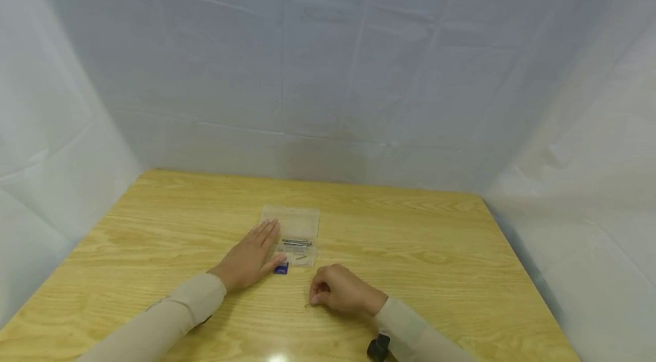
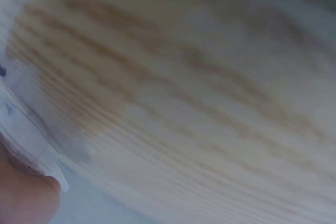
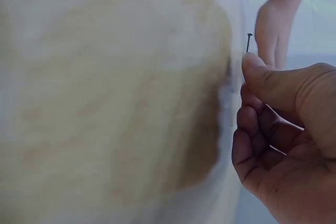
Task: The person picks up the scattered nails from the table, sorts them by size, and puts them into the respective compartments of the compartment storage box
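My right hand [image 1: 338,289] is low over the table, right of centre. Between its thumb and forefinger it pinches a thin dark nail [image 3: 249,42], whose flat head sticks up past the fingertips in the right wrist view. My left hand [image 1: 249,258] lies with fingers extended along the left side of a clear plastic box [image 1: 315,256] and touches it. The box's lid [image 1: 297,221] is folded back. Several long metal nails [image 1: 296,243] lie in the box's rear part, and smaller pieces [image 1: 300,257] in front.
A small blue piece [image 1: 281,268] is at the box's front left corner, beside my left thumb. The wooden table [image 1: 435,259] extends on both sides. White sheeting [image 1: 328,66] hangs behind it and at both sides.
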### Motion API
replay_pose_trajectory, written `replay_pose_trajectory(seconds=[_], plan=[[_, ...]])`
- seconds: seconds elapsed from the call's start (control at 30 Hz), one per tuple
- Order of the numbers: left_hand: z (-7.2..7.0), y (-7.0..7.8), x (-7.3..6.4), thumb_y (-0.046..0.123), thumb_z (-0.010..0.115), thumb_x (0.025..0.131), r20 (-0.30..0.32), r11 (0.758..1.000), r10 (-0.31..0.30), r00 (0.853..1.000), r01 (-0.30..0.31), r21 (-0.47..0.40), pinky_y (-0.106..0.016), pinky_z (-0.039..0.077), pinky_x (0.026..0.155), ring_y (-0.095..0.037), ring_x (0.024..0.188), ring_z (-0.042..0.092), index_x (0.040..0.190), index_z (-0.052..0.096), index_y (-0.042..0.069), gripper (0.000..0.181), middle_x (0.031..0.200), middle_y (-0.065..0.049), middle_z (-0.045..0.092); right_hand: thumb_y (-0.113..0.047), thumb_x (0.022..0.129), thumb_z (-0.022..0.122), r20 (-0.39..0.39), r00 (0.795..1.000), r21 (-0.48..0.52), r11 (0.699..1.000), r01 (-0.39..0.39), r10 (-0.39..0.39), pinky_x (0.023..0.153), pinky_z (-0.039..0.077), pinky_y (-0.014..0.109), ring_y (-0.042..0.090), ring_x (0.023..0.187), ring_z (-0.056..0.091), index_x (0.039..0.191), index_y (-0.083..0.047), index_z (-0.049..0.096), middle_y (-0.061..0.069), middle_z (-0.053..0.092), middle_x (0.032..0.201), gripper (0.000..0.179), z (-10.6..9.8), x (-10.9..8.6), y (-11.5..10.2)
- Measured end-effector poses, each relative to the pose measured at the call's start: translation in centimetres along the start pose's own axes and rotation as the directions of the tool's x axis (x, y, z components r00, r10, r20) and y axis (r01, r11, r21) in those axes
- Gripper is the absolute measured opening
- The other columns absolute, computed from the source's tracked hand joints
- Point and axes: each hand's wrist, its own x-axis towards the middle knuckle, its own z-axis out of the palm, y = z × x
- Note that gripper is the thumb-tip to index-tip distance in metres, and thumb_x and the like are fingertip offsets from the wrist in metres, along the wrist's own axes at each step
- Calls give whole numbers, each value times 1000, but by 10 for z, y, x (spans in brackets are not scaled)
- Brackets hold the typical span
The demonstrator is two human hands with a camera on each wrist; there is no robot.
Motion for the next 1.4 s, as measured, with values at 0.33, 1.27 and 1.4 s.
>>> replay_pose_trajectory(seconds=[0.33,1.27,1.4], plan=[[1,0,-1,46,42,100,-22,1000,4,1000,-4,-6,-50,21,117,-38,143,21,148,25,-8,73,154,-24,23,-6,87,69,-223,974,16,1000,-25,28,60,46,15,1,66,50,78,-13,70,-8,59,75,12,-14,26,1],[0,0,-1,50,39,100,13,1000,-9,1000,8,26,-47,20,118,-35,144,20,149,22,-6,76,155,-22,22,-4,85,71,-495,857,14,988,-155,142,58,43,20,7,65,49,75,-7,70,-3,59,71,11,5,53,2],[0,2,0,48,41,100,-5,1000,5,1000,-5,2,-49,21,117,-37,143,21,148,24,-7,75,155,-23,23,-7,84,72,-508,847,12,985,-175,157,60,44,20,7,66,51,75,-9,71,-3,60,73,10,7,52,4]])
